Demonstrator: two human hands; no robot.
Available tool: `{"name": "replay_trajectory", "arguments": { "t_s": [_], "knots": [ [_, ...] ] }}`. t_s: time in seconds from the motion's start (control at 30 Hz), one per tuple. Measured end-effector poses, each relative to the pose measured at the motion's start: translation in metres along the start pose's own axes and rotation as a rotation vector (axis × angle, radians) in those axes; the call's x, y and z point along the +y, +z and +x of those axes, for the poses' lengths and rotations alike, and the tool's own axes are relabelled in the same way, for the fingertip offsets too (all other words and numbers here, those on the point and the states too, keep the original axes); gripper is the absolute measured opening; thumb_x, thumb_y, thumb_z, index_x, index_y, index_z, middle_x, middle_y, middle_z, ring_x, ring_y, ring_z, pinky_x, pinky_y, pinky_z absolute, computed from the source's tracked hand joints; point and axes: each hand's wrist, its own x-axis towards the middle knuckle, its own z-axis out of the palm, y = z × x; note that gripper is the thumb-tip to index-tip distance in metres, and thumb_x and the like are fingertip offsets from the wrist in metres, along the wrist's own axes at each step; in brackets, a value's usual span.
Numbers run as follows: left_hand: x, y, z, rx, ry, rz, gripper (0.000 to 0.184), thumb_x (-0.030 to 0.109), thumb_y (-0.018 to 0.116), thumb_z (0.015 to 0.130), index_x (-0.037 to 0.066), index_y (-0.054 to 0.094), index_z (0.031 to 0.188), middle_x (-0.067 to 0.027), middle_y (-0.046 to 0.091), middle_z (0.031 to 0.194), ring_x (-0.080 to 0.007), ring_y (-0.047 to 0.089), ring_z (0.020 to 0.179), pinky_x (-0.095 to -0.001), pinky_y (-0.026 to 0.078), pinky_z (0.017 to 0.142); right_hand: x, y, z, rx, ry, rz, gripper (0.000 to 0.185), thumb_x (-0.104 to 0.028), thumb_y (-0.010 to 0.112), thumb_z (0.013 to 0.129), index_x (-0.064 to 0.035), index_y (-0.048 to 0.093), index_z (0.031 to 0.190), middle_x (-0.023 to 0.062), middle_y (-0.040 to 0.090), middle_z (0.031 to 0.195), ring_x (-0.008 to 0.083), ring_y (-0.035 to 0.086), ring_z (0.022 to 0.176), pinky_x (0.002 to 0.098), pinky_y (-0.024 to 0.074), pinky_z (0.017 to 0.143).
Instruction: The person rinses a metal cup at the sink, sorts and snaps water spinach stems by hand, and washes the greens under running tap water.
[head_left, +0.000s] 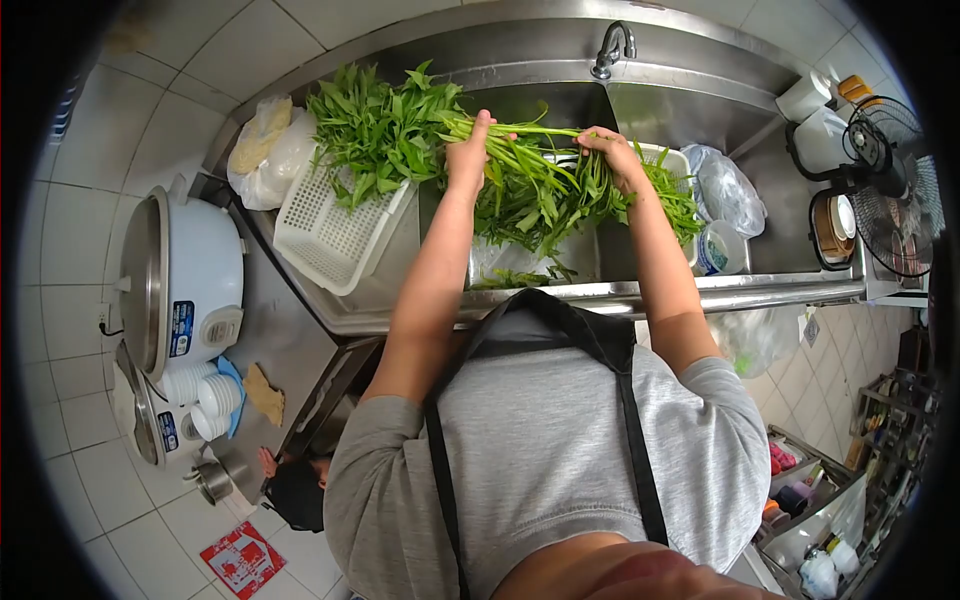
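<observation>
My left hand (467, 155) is wrapped around a bunch of long-stemmed leafy greens, which look like water spinach (385, 130). The bunch's leaves spread left over a white perforated basket (335, 228). My right hand (610, 155) pinches thin green stems stretched across from my left hand. Beneath both hands, more of the greens (540, 205) fill the space over the steel sink (545, 105). Another white basket (684, 165), partly hidden by my right forearm, has greens lying in and over it.
A faucet (612, 48) rises at the sink's back. Plastic bags (727, 190) and a white tub (722, 248) sit right, near a black fan (895, 185). A large cooker (185, 280) and stacked white dishes (205, 395) stand left. Another person's dark-haired head (297, 495) shows lower left.
</observation>
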Motion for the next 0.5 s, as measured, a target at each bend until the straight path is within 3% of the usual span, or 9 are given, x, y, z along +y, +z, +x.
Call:
{"name": "replay_trajectory", "arguments": {
  "t_s": [0.1,0.13,0.17,0.23,0.27,0.37,0.4,0.5],
  "knots": [
    [-0.006,0.002,0.002,0.062,0.05,0.049,0.039,0.037,0.062,0.079,0.001,0.056,0.092,-0.0046,0.06,0.083,-0.0145,0.061,0.063,-0.0242,0.038,0.046,0.008,-0.008,0.005,0.02,-0.064,0.108,0.01,-0.013,0.059,0.079,-0.0044,0.06,0.084,-0.0002,0.053,0.065,0.0085,0.048,0.056,0.0211,0.0408,0.052],
    [-0.005,-0.001,0.005,0.184,0.038,0.129,0.038,0.038,0.062,0.08,0.002,0.058,0.09,-0.0036,0.061,0.085,-0.011,0.057,0.064,-0.024,0.035,0.047,0.007,-0.017,0.003,0.05,-0.074,0.21,0.012,-0.012,0.058,0.078,-0.0038,0.059,0.087,0.0005,0.054,0.067,0.0097,0.05,0.057,0.0217,0.0429,0.053],
    [-0.008,-0.011,0.014,0.197,0.023,0.037,0.035,0.037,0.061,0.08,0.003,0.06,0.088,-0.0026,0.061,0.085,-0.0089,0.054,0.064,-0.0238,0.034,0.049,0.013,-0.035,0.009,0.078,-0.106,0.342,0.015,-0.012,0.059,0.078,-0.0034,0.059,0.09,0.001,0.055,0.069,0.0101,0.051,0.06,0.022,0.0443,0.055],
    [-0.011,-0.03,0.028,0.171,0.044,-0.084,0.034,0.036,0.061,0.081,0.004,0.06,0.089,-0.0022,0.061,0.084,-0.0098,0.055,0.064,-0.0234,0.033,0.049,0.016,-0.061,0.009,0.147,-0.193,0.443,0.016,-0.013,0.059,0.079,-0.0032,0.06,0.092,0.0017,0.056,0.072,0.0098,0.051,0.063,0.0221,0.0439,0.055],
    [-0.007,-0.037,0.029,0.101,0.083,-0.02,0.04,0.039,0.051,0.086,0.001,0.049,0.098,-0.0173,0.063,0.083,-0.0163,0.061,0.068,-0.0211,0.042,0.053,0.011,-0.073,0.005,0.172,-0.23,0.391,0.018,-0.014,0.059,0.079,-0.0035,0.06,0.093,0.0023,0.057,0.074,0.0098,0.051,0.064,0.0221,0.0437,0.056],
    [0.024,-0.026,0.009,0.104,0.08,-0.224,0.043,0.04,0.052,0.085,0.0,0.046,0.1,-0.0193,0.062,0.086,-0.0219,0.062,0.072,-0.0266,0.047,0.06,-0.024,-0.09,-0.021,0.356,-0.377,0.31,0.017,-0.017,0.058,0.082,-0.0046,0.059,0.094,0.0046,0.06,0.083,0.0098,0.052,0.067,0.0215,0.043,0.058],
    [0.025,-0.029,0.011,0.121,0.092,-0.259,0.046,0.041,0.051,0.085,-0.001,0.043,0.102,-0.0211,0.061,0.089,-0.0263,0.061,0.076,-0.0325,0.049,0.066,-0.035,-0.1,-0.029,0.37,-0.443,0.285,0.017,-0.018,0.057,0.083,-0.0047,0.059,0.094,0.0058,0.061,0.085,0.0101,0.052,0.067,0.0219,0.0433,0.059],
    [0.03,-0.031,0.015,0.182,0.141,-0.305,0.04,0.036,0.052,0.086,-0.002,0.047,0.096,-0.0174,0.06,0.083,-0.0235,0.062,0.071,-0.0302,0.049,0.06,-0.068,-0.118,-0.056,0.454,-0.576,0.19,0.017,-0.019,0.055,0.086,-0.0044,0.057,0.093,0.0087,0.063,0.087,0.0106,0.054,0.066,0.0227,0.0444,0.059]
  ]
}}
